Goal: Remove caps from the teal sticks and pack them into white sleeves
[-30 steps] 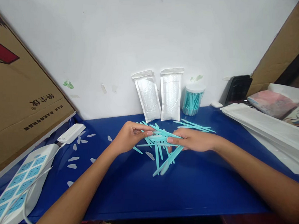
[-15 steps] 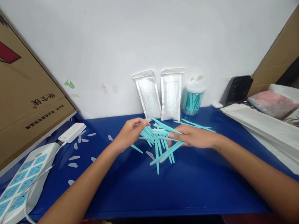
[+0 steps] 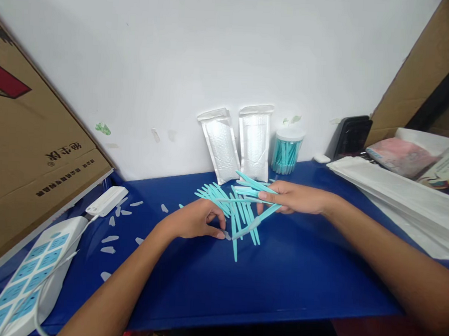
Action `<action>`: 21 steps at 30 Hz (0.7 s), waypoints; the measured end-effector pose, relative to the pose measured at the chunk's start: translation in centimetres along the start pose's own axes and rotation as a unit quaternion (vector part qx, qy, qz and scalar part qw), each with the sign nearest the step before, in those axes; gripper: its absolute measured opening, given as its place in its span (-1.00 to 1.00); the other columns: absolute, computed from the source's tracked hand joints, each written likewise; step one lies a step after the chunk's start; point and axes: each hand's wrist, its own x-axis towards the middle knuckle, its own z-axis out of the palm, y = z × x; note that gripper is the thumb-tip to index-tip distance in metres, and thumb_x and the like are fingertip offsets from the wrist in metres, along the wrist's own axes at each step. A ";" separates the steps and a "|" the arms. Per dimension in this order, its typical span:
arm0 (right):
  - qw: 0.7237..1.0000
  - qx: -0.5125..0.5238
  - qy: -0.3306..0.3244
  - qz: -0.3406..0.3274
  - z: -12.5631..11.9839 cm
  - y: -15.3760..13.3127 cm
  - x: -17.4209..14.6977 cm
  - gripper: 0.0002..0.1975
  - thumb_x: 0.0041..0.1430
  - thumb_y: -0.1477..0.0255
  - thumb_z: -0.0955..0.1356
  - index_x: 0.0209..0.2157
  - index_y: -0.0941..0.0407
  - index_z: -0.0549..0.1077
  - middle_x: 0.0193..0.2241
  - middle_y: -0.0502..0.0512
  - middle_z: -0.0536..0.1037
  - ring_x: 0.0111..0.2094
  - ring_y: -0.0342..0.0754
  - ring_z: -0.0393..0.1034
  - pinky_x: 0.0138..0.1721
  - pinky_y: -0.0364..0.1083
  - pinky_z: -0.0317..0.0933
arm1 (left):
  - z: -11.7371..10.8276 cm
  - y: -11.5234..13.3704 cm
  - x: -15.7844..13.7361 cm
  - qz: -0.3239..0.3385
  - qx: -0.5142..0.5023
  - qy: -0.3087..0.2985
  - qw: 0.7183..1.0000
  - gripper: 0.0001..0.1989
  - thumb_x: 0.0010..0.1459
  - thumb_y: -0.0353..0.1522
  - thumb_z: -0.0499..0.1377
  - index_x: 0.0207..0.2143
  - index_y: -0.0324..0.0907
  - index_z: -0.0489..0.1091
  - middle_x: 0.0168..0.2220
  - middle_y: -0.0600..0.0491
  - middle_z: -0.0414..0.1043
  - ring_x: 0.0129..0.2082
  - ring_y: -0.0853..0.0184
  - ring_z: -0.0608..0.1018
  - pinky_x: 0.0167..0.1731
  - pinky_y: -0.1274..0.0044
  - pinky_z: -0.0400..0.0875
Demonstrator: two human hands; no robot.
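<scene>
My right hand (image 3: 296,198) is closed round several teal eyebrow razors (image 3: 258,221), which fan out to the left above the table. Under and beside them, a loose pile of similar razors (image 3: 218,193) lies on the blue tabletop. My left hand (image 3: 202,219) is low at the front of the pile, its thumb and forefinger pinching a small translucent blade cap (image 3: 227,235) at the table surface. The tip of one held razor is close to that cap. More translucent caps (image 3: 110,238) are scattered to the left of my left forearm.
Two silver bubble pouches (image 3: 255,144) lean on the white wall, beside a lidded jar (image 3: 286,153) of teal razors. A power strip (image 3: 34,273) and a cardboard box (image 3: 41,143) stand at left. White packaging sleeves (image 3: 392,202) lie at right.
My left hand has moved down and toward me, from the back of the pile to the cap on the table. My right hand keeps its razors, nearly in place.
</scene>
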 end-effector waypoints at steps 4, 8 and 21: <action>1.000 -0.013 -0.005 0.017 0.1 -0.1 0.1 -0.39 0.37 -0.07 0.27 -0.19 0.21 0.62 -0.59 -0.17 0.03 -0.58 -0.23 -0.09 -0.58 -0.20 -0.17 | 0.4 -0.2 0.1 0.001 0.000 -0.008 1.000 -0.70 0.12 -0.09 0.36 -0.29 -0.13 0.62 -0.56 0.19 0.09 -0.58 0.42 0.17 -0.55 0.50 -0.02; 1.000 -0.007 -0.008 0.017 0.2 -0.3 0.0 -0.38 0.36 -0.09 0.27 -0.20 0.21 0.62 -0.58 -0.16 0.03 -0.58 -0.23 -0.10 -0.57 -0.19 -0.16 | -1.0 -0.4 -0.5 -0.008 -0.025 0.016 1.000 -0.64 0.25 -0.05 0.24 -0.32 -0.16 0.55 -0.57 0.18 0.11 -0.57 0.42 0.16 -0.54 0.52 0.01; 0.996 -0.042 -0.063 0.040 0.5 0.0 0.0 -0.40 0.37 -0.09 0.26 -0.22 0.15 0.63 -0.50 -0.13 0.03 -0.54 -0.23 -0.08 -0.51 -0.18 -0.06 | -1.2 0.9 -0.7 0.000 0.149 0.230 0.962 -0.66 0.48 -0.18 -0.08 -0.22 -0.11 0.40 -0.48 0.15 0.31 -0.52 0.36 0.29 -0.41 0.53 0.09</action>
